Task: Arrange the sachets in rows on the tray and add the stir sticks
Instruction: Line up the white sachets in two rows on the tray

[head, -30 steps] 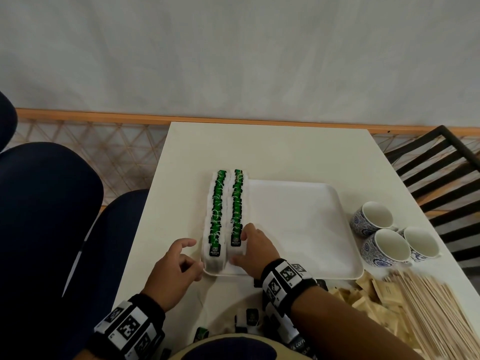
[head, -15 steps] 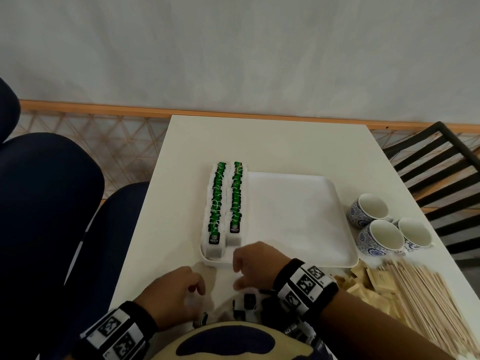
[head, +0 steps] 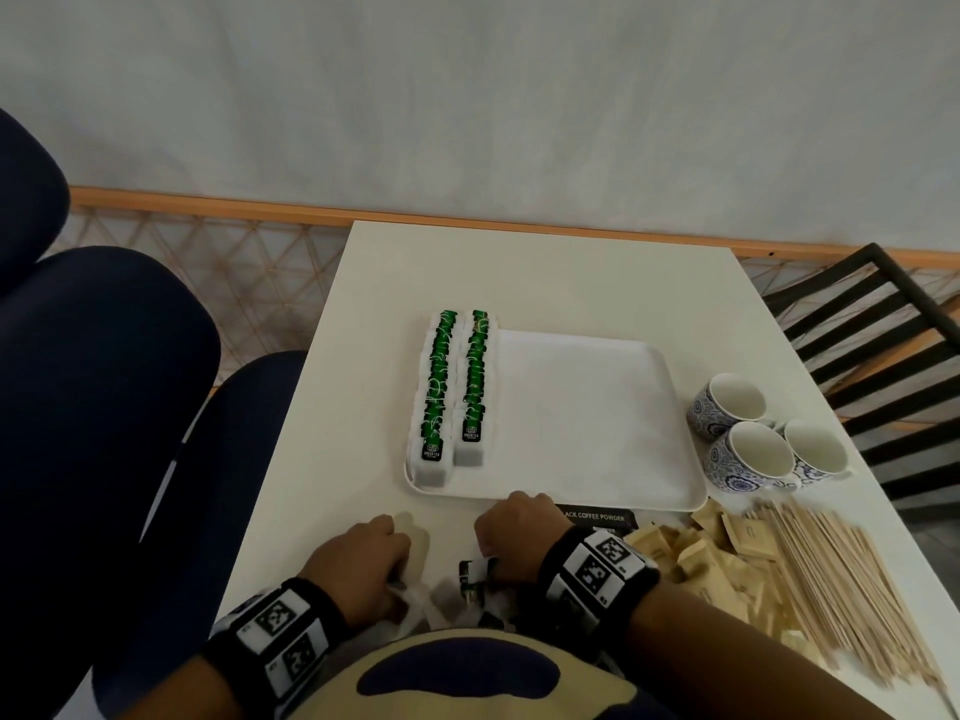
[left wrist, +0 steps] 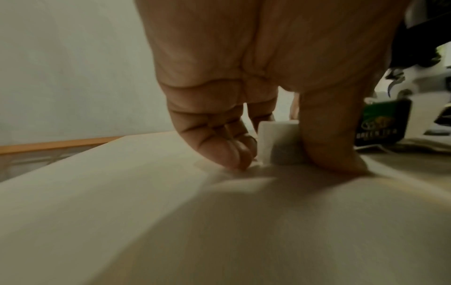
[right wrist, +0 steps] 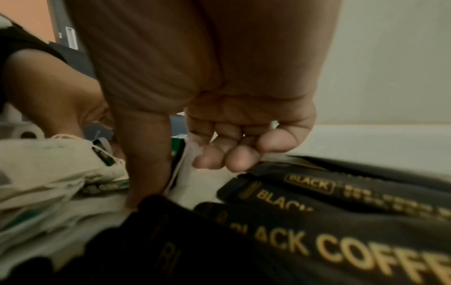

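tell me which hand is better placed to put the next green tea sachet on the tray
Left, probably. The left hand already pinches a white sachet between thumb and fingers on the table, near the tray's green rows. The right hand is only picking through the pile of sachets.

Room notes. I sit at a white desk point(head: 545, 283), rectangular top, far edge close to the wall point(head: 467, 96). Wall is plain, pale grey-white, slightly mottled, evenly lit; soft diffuse light. An orange-brown wooden skirting strip point(head: 208, 205) runs along the wall's base. Floor point(head: 249, 272) beside the desk shows a pale tile pattern of thin triangular lines. To my left stand dark navy upholstered chairs point(head: 104, 381), rounded backs, close to the desk's left edge. To my right, a black slatted chair point(head: 878, 324) sits beside the desk's right edge, over a wood-toned floor patch.
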The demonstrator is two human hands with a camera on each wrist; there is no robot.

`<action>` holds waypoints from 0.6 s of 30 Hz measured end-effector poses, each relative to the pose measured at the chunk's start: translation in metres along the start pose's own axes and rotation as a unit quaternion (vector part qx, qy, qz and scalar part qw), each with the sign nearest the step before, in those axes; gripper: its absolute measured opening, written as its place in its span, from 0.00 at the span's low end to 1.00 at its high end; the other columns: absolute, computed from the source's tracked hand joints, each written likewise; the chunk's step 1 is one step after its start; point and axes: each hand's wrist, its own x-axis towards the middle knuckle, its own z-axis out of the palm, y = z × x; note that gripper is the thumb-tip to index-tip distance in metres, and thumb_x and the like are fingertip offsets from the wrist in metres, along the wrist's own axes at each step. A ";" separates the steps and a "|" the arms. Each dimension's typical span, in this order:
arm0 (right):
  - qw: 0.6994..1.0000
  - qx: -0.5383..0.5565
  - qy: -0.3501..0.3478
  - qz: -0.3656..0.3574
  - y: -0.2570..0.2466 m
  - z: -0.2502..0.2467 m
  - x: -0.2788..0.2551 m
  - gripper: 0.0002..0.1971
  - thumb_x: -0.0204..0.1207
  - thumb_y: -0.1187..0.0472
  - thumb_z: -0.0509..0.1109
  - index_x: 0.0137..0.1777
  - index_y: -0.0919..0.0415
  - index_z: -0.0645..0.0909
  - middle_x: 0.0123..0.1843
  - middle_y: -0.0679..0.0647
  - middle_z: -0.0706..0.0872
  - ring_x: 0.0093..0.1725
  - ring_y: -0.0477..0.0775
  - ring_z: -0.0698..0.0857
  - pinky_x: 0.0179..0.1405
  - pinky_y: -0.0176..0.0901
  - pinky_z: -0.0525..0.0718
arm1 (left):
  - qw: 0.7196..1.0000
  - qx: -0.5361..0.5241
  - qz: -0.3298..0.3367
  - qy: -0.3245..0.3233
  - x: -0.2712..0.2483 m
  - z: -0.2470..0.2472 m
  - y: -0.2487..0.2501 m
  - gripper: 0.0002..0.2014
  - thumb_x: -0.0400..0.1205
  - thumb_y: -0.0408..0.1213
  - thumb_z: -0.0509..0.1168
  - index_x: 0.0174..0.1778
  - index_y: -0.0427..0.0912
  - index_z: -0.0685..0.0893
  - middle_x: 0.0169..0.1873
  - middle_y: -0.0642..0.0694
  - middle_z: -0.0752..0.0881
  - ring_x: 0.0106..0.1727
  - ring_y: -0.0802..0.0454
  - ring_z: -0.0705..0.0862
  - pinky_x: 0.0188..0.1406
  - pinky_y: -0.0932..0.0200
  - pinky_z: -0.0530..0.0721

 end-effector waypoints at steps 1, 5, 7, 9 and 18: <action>1.000 0.024 0.007 0.003 0.001 0.000 -0.001 0.12 0.76 0.52 0.69 0.55 0.56 0.84 0.54 0.55 0.86 0.56 0.60 0.83 0.58 0.54 0.81 | 1.000 -0.008 -0.007 0.016 0.000 -0.001 0.001 0.12 0.76 0.50 0.70 0.47 0.53 0.74 0.48 0.55 0.69 0.47 0.54 0.71 0.44 0.61 0.72; 0.986 0.156 0.054 0.024 0.007 -0.003 -0.004 0.08 0.76 0.53 0.71 0.51 0.54 0.86 0.53 0.53 0.88 0.55 0.55 0.84 0.55 0.47 0.84 | 0.993 -0.064 -0.036 0.087 0.002 0.002 -0.004 0.07 0.83 0.47 0.61 0.53 0.52 0.79 0.47 0.56 0.72 0.53 0.53 0.78 0.49 0.61 0.77; 0.981 0.178 0.072 0.029 0.009 -0.007 -0.006 0.08 0.77 0.53 0.71 0.50 0.55 0.88 0.51 0.51 0.90 0.54 0.53 0.85 0.56 0.47 0.84 | 0.990 -0.093 -0.042 0.102 0.002 0.004 -0.008 0.10 0.85 0.48 0.59 0.58 0.52 0.81 0.47 0.56 0.73 0.54 0.54 0.80 0.52 0.62 0.78; 0.974 0.207 0.088 0.035 0.011 -0.013 -0.008 0.10 0.76 0.51 0.73 0.48 0.56 0.89 0.47 0.50 0.90 0.50 0.50 0.86 0.53 0.44 0.84 | 0.985 -0.123 -0.049 0.110 0.002 0.003 -0.012 0.13 0.85 0.49 0.58 0.59 0.54 0.84 0.47 0.56 0.76 0.54 0.55 0.80 0.53 0.61 0.78; 0.939 0.314 0.133 0.042 0.023 -0.042 -0.014 0.11 0.72 0.50 0.79 0.37 0.55 0.83 0.34 0.42 0.84 0.36 0.40 0.83 0.35 0.33 0.77 | 0.929 -0.327 -0.048 0.167 -0.005 -0.016 -0.010 0.08 0.78 0.46 0.71 0.33 0.54 0.87 0.36 0.54 0.87 0.42 0.61 0.84 0.46 0.62 0.82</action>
